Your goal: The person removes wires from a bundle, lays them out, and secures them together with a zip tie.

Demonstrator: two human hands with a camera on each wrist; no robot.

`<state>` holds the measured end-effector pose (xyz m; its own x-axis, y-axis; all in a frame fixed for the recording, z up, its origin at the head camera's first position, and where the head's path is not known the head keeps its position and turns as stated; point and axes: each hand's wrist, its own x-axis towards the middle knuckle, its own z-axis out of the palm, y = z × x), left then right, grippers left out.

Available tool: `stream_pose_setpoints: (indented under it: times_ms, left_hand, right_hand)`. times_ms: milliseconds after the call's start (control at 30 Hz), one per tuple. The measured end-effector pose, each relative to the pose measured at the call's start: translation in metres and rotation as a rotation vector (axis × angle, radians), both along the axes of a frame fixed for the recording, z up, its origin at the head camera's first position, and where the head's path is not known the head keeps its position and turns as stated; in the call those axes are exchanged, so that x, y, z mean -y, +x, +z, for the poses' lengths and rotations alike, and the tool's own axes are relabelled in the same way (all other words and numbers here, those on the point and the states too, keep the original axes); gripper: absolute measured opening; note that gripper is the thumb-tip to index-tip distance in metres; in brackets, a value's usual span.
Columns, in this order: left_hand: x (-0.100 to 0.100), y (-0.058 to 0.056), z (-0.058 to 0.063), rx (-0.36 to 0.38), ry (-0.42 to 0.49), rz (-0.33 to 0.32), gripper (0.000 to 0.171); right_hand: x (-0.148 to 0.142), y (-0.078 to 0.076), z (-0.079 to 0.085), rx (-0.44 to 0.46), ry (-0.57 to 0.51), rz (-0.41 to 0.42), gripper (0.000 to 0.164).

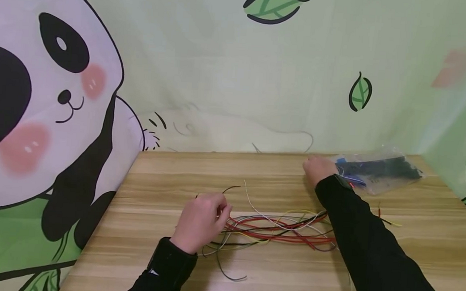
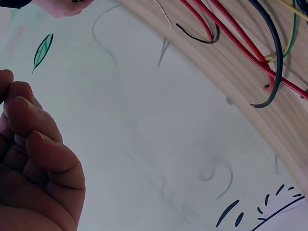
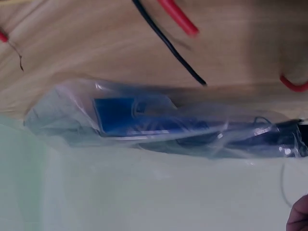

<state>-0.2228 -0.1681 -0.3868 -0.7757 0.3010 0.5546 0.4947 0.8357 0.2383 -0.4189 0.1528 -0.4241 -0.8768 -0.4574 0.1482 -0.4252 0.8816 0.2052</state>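
A loose bundle of thin electrical wires (image 1: pixel 276 230), red, black, white and yellow, lies across the table. At its left end my left hand (image 1: pixel 202 221) hovers with fingers loosely curled. The left wrist view shows those fingers (image 2: pixel 53 149) with nothing between them. Toward the back right, my right hand (image 1: pixel 319 168) is beside the left end of a clear plastic bag (image 1: pixel 379 183) with dark and blue contents. Only a fingertip (image 3: pixel 299 216) shows in the right wrist view, apart from the bag; the other fingers are hidden, so I cannot tell their grip.
The wooden table (image 1: pixel 167 172) meets a pale green backdrop (image 1: pixel 221 73) printed with leaves and a large panda (image 1: pixel 80 87). Loose wire ends (image 1: pixel 230 278) stick out in front of the bundle, and others show right of my right forearm (image 1: pixel 378 257).
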Motion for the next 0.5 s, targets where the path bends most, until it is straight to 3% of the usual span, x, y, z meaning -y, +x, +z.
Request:
stream_pose_setpoints:
  times_ms: [133,367,500]
  left_hand:
    - [-0.0003,-0.0002,0.0007,0.004,0.005,0.001,0.018]
    - [-0.0003,-0.0005,-0.0001,-0.022,0.005,-0.001,0.02]
    - [-0.0003,-0.0003,-0.0002,-0.031,0.005,-0.004,0.02]
  right_hand:
    - [-0.0039,-0.0015,-0.0024,-0.032,0.001,-0.014,0.016]
    - [-0.0079,0.0053,0.0009,0.031,0.005,-0.045,0.012]
    - [-0.0087,0.0072,0.0005,0.02,0.004,-0.024,0.016]
